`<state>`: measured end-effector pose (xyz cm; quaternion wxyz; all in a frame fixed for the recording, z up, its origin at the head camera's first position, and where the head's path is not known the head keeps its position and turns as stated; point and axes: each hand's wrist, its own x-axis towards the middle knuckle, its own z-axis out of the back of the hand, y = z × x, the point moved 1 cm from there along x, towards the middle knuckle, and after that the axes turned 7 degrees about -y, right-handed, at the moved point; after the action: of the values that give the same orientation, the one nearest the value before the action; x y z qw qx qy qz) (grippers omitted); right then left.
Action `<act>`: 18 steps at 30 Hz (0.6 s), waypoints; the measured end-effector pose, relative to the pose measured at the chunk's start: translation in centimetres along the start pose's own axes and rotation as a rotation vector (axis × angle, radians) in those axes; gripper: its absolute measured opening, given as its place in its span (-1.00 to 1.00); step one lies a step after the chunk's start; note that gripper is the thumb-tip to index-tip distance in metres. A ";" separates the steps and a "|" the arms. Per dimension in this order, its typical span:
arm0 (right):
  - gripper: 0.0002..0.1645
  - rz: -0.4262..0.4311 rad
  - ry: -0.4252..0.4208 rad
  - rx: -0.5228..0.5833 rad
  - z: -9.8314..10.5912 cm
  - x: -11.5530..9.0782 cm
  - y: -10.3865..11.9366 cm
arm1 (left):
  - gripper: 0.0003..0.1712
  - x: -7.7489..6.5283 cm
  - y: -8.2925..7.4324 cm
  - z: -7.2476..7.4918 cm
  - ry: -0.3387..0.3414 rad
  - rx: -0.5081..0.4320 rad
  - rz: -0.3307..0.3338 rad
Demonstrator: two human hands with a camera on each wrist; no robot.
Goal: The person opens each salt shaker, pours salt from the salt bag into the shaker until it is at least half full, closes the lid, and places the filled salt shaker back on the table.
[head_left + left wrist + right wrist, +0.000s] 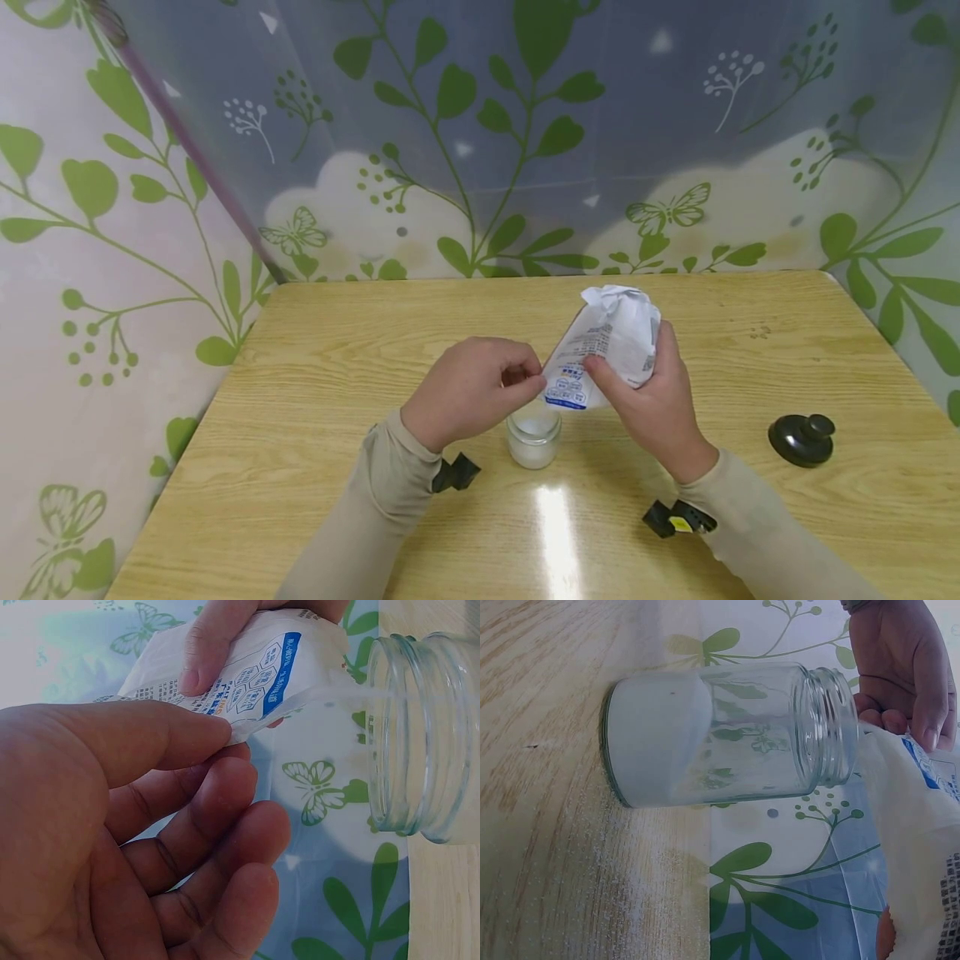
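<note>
My right hand point(660, 408) grips a white plastic bag point(628, 333) with blue print, tilted so that its printed corner points down. At that lower corner, the thumb and forefinger of my left hand point(480, 387) pinch the edge, plainest in the left wrist view. Below stands an upright glass jar point(534, 448) without a lid, its mouth close under the bag's corner. White granules point(656, 739) fill roughly its lower half, their surface sloping. A faint whitish streak point(345, 691) runs from the bag's corner toward the jar's mouth.
A black round lid with a knob point(802, 439) lies on the wooden table point(330, 367) at the right. Fine white grains point(641, 877) are scattered on the tabletop beside the jar. Behind the table rises a wall covering point(300, 167) with leaves and butterflies.
</note>
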<state>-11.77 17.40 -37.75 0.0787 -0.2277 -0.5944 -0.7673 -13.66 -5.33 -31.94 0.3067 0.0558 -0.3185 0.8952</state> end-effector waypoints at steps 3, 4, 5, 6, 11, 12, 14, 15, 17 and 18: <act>-0.24 -0.002 0.001 0.001 0.0 0.0 0.0 | -0.86 0.0 0.0 0.0 0.002 -0.003 0.001; -0.24 -0.002 0.001 0.002 0.0 0.0 0.0 | -0.86 0.0 0.0 0.0 0.002 -0.003 0.000; -0.24 -0.003 0.002 0.003 0.0 0.0 0.0 | -0.86 0.0 0.0 0.0 0.002 -0.003 0.000; -0.24 -0.004 0.002 0.003 0.0 0.0 0.0 | -0.86 0.0 0.0 0.0 0.002 -0.002 0.000; -0.24 -0.011 0.001 0.001 0.0 0.0 0.1 | -0.86 0.0 0.0 0.0 0.002 0.002 -0.004; -0.24 -0.012 0.001 0.000 0.0 0.0 0.1 | -0.86 0.0 0.0 0.0 0.003 0.003 -0.004; -0.24 -0.011 0.001 -0.001 0.0 -0.1 0.1 | -0.86 0.0 0.0 0.0 0.003 0.003 -0.003; -0.24 -0.011 0.001 0.000 0.0 -0.1 0.1 | -0.86 0.0 0.0 0.0 0.003 0.003 -0.003; -0.24 -0.010 0.002 -0.002 0.0 -0.1 0.1 | -0.86 0.0 0.0 0.0 0.004 0.002 -0.003; -0.24 -0.009 0.002 -0.002 0.0 -0.1 0.1 | -0.86 0.0 0.0 0.0 0.003 0.002 -0.002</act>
<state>-11.69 17.35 -37.69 0.0755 -0.2242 -0.5948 -0.7683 -13.60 -5.34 -31.91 0.3083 0.0549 -0.3170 0.8952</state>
